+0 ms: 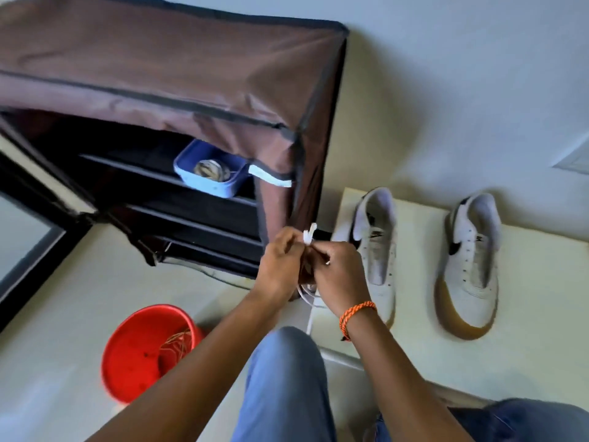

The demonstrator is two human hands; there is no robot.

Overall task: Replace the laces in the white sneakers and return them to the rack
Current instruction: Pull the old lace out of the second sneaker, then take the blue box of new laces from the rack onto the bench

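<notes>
I am holding a white lace (308, 237) between both hands, just in front of the brown fabric rack (191, 100); my left hand (280, 266) is pinching the bunched part near the top, and my right hand (341, 275) is gripping it just beside, with a loop of the lace hanging below my fingers. Both white sneakers (376, 250) are standing side by side on a pale mat (526, 330) to the right of the rack, toes towards me; the nearer one is close beside my right hand, the farther sneaker (471, 263) is well apart from it; their eyelets are looking bare, so I am judging that the lacing is not yet begun. A red bucket (143, 352) is sitting in front of the rack, to its left side, with thin tan strands inside; a blue tub (212, 169) is resting on an upper shelf of the rack.

I am working the lace loose, I think; the risk is that pulling the wrong strand is tightening a knot instead of freeing it; the hanging loop could also be catching under my knee (283, 378); and uneven ends could be leaving one side too short once I am threading.
</notes>
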